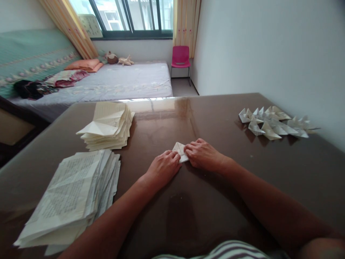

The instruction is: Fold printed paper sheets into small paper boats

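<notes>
One small folded paper (pixel 180 151) lies on the brown table (pixel 215 118), pinched between two hands: the left hand (pixel 165 164) has its fingers curled on one side, the right hand (pixel 201 153) grips the other. Over to the left sit two stacks, one of cream paper (pixel 109 126), one of printed sheets (pixel 72 194). Roughly ten folded paper pieces (pixel 272 122), overlapping too much for an exact count, stand at the right. Beyond are one bed (pixel 129 79) and one pink chair (pixel 180 57).
</notes>
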The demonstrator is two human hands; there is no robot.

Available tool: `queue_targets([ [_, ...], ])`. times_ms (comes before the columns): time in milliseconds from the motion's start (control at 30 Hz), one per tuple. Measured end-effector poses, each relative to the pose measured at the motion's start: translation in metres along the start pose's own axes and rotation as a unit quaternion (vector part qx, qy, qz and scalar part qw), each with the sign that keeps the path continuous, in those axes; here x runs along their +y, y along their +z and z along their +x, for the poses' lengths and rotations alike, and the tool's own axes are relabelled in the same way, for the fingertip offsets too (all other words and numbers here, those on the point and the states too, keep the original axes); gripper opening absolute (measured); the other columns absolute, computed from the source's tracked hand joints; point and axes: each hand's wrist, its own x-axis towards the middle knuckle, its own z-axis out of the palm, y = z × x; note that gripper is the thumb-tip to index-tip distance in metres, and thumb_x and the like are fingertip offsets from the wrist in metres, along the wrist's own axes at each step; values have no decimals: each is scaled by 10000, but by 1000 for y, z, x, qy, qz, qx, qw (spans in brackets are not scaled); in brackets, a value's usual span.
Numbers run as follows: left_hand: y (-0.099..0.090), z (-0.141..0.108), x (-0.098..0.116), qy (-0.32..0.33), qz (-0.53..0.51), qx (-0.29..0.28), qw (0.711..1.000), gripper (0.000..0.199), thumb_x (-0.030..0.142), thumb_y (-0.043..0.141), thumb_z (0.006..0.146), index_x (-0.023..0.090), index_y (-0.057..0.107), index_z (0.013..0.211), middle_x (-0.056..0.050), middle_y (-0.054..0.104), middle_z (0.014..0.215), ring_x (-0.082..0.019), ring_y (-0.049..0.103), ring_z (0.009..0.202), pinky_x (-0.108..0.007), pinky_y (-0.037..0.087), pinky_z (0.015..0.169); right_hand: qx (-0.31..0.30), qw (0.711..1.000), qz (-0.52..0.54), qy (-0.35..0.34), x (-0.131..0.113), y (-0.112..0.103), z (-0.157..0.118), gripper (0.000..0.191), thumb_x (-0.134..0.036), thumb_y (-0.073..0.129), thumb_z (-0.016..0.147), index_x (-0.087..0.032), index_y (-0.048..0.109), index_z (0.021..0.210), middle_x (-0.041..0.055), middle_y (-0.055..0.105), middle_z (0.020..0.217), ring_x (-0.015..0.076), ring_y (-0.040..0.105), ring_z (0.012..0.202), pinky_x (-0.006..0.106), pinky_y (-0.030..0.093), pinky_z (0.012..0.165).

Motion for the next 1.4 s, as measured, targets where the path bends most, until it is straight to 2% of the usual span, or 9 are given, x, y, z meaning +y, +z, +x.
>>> queue_targets([
  [167, 1, 1, 1, -13, 5, 14, 1000, 211, 353, 485, 925, 170, 588, 948, -60, 658, 992, -215, 596, 951, -318, 507, 788, -2, 1000, 13, 23, 3, -3, 0, 180, -205, 463, 863, -125, 607, 934, 118, 652, 978, 214, 578, 880, 328, 312, 764],
  [300, 6, 1, -1, -22, 14, 25, 999, 177, 250, 432, 948, 176, 593, 948, -60, 658, 994, -198, 589, 958, -297, 502, 765, -2, 999, 37, 39, 5, -4, 0, 154, -206, 482, 846, -134, 601, 912, 115, 652, 976, 211, 582, 883, 316, 330, 763],
  [367, 8, 1, -3, -24, 8, 35, 999, 190, 225, 416, 952, 175, 599, 949, -61, 656, 1000, -192, 581, 966, -294, 499, 777, -1, 997, 71, 42, 8, -5, -1, 144, -238, 521, 836, -154, 604, 918, 95, 655, 970, 206, 582, 897, 305, 342, 769],
  [500, 11, 1, -6, -33, -16, 51, 998, 219, 246, 405, 955, 178, 610, 918, -59, 655, 985, -186, 569, 958, -293, 486, 818, 6, 989, 144, 30, 18, -5, -3, 239, -322, 610, 803, -201, 618, 1010, 51, 659, 996, 200, 578, 924, 287, 370, 775],
  [600, 11, 0, -10, -37, -49, 65, 996, 244, 266, 394, 958, 185, 618, 904, -51, 650, 982, -181, 557, 959, -293, 474, 847, 7, 981, 194, 24, 29, 1, -4, 172, -267, 524, 881, -223, 660, 976, 39, 655, 1018, 170, 585, 914, 264, 384, 777],
  [767, 13, -1, -19, -67, -130, 74, 987, 263, 307, 412, 954, 198, 635, 866, -37, 635, 939, -167, 542, 927, -288, 466, 863, 5, 953, 298, 55, 44, 18, -2, 238, -324, 494, 924, -197, 690, 967, 41, 664, 979, 138, 599, 855, 229, 398, 742],
  [1000, 11, 0, -20, -156, -91, 43, 983, 356, 399, 357, 966, 196, 610, 821, -48, 597, 967, -182, 531, 947, -297, 478, 791, 7, 963, 215, 164, 35, 21, 3, 260, -405, 481, 929, -211, 654, 916, 21, 681, 912, 137, 585, 813, 223, 344, 650],
  [1200, 8, 3, -19, -192, -50, 11, 980, 385, 455, 353, 954, 199, 597, 803, -41, 580, 993, -182, 542, 939, -265, 474, 681, -7, 967, 142, 209, 27, 16, 6, 246, -433, 501, 920, -220, 622, 896, 14, 680, 918, 146, 601, 814, 236, 317, 612],
  [1400, 11, 4, -20, -207, 5, -5, 978, 410, 455, 326, 958, 194, 610, 820, -51, 558, 984, -179, 550, 920, -248, 461, 635, -23, 966, 120, 227, 24, 14, 6, 232, -438, 500, 922, -229, 602, 914, 14, 687, 934, 149, 616, 809, 242, 303, 588],
])
